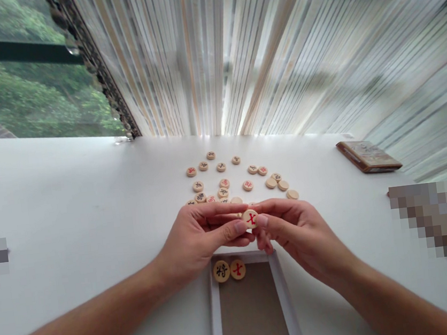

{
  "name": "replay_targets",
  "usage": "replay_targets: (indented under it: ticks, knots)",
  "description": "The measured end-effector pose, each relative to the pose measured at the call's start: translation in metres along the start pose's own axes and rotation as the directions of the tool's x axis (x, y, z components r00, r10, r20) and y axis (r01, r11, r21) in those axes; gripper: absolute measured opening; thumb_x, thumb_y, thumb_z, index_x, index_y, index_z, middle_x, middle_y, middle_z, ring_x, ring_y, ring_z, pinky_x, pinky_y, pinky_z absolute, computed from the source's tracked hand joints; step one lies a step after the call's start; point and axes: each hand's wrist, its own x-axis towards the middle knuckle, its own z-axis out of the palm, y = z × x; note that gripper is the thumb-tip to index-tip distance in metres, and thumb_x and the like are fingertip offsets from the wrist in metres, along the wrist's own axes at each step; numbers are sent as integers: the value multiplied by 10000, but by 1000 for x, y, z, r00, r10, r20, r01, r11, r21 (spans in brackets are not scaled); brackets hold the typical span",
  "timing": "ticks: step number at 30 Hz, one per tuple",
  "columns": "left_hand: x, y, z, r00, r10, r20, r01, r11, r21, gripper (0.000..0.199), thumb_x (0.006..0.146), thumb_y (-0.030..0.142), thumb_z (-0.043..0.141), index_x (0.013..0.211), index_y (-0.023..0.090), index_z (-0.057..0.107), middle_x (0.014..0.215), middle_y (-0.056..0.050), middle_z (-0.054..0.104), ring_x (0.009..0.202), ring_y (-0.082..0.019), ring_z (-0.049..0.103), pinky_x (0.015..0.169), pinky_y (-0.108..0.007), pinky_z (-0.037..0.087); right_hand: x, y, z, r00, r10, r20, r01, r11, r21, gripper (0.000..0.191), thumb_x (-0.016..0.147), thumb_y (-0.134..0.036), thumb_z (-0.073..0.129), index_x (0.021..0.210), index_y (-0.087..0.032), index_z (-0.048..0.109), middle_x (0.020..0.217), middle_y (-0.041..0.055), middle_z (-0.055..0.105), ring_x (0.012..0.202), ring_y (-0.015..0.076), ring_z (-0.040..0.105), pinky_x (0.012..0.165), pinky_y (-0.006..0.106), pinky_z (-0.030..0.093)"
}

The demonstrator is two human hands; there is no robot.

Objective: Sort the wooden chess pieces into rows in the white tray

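Observation:
Between my two hands, above the far edge of a white-rimmed box (pixel 283 284), is a round wooden Chinese chess piece (pixel 250 218) with a red character facing me. My left hand (pixel 210 231) pinches it from the left with thumb and fingers. On the other side, my right hand (pixel 284 222) grips it with the thumb at its edge. Inside the box's far left corner, a piece with a black character (pixel 221 271) lies beside a piece with a red character (pixel 238 269). The box's floor is brown.
Several loose chess pieces (pixel 224 183) are scattered on the white table (pixel 91 215) beyond my hands, some face down. A brown-edged flat box (pixel 368 155) lies at the right. A striped string curtain (pixel 211 56) hangs behind the table, beside a window (pixel 23 77).

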Motion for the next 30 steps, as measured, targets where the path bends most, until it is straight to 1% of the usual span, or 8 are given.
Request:
replay_targets:
  ticks: [3,5,10,15,19,23,26,30]
  knots:
    - [0,2,0,1000,4,15,-4,999,48,440,746,299,983,1151,179,858,989,-97,870,841,-222,844,827,-320,717,0,-1,1,1000,28,8,-28,999,33,325,814,-398,940,1028,-165,865,700,44,761,570,129,645,530,242,529]
    - [-1,3,0,1000,11,25,-13,997,70,449,753,304,979,1165,177,854,991,-98,870,854,-227,845,840,-320,715,0,-1,1,999,41,12,-42,998,43,354,760,-360,980,1034,-168,864,721,47,774,576,127,648,527,234,528]
    - [-2,2,3,999,47,28,-50,992,113,386,768,317,967,1107,160,868,943,-87,868,822,-237,843,838,-344,721,1,-1,3,998,57,-21,-57,998,16,377,646,-322,1039,925,-163,843,637,19,738,532,120,634,495,214,518]
    - [-6,-2,6,994,110,28,-114,972,207,368,791,331,945,1113,171,871,939,-79,866,849,-243,840,834,-326,716,0,-2,5,995,60,-75,-64,997,-53,446,571,-360,1065,868,-158,801,596,-11,685,477,89,547,430,193,425]
    - [-9,-5,6,980,192,49,-198,924,327,286,869,277,867,1138,183,866,1017,-86,866,896,-234,840,831,-290,707,-2,-3,7,996,55,-69,-61,994,-93,430,578,-376,1060,801,-158,765,552,-43,619,457,66,484,415,182,373]
    - [-11,-4,6,963,247,107,-269,872,409,237,883,211,823,1113,176,868,979,-88,866,846,-231,844,801,-290,709,-2,-3,7,997,65,-50,-70,993,-94,386,615,-379,1045,745,-158,756,533,-28,636,435,70,507,412,176,383]
    - [-12,-2,6,962,238,135,-273,870,410,236,875,196,825,1107,170,860,968,-93,865,835,-241,847,790,-303,712,-3,-4,6,997,64,-42,-69,991,-116,373,654,-408,1024,725,-161,753,552,-11,666,429,83,541,406,183,417]
    - [-11,-1,6,967,224,120,-254,890,379,199,866,201,851,1059,154,849,940,-98,864,815,-242,844,778,-311,710,-5,-5,5,999,39,-3,-39,989,-141,368,729,-455,978,733,-166,749,566,-3,672,443,101,566,420,202,458]
